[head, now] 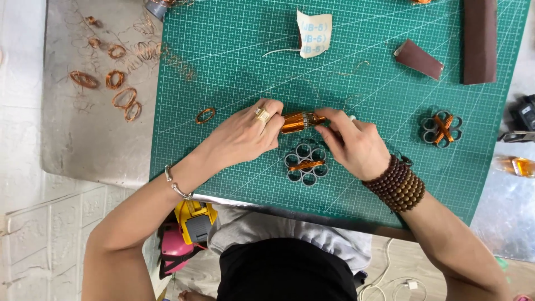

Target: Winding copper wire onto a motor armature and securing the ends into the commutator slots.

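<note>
Left hand (248, 134) and right hand (351, 146) both pinch small orange-taped metal cylinder bundle (300, 121) above green cutting mat (223, 83), over grey ring cluster (305, 163). Wrapping step appears underway; next move calls for firm grip, steady tape tension.

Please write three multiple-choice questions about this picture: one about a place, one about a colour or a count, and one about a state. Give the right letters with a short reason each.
1. Where does the ring-shaped cluster of grey tubes nearest the hands lie?
A. on the green cutting mat
B. on the floor
C. in a box

2. What colour is the wrapped piece held between the hands?
A. blue
B. orange
C. white

3. How is that piece held?
A. by the left hand alone
B. untouched
C. by the left hand and the right hand

Answers: 1 A, mat grid surrounds it; 2 B, shiny orange wrap shows; 3 C, fingers of both hands pinch its ends.
</note>
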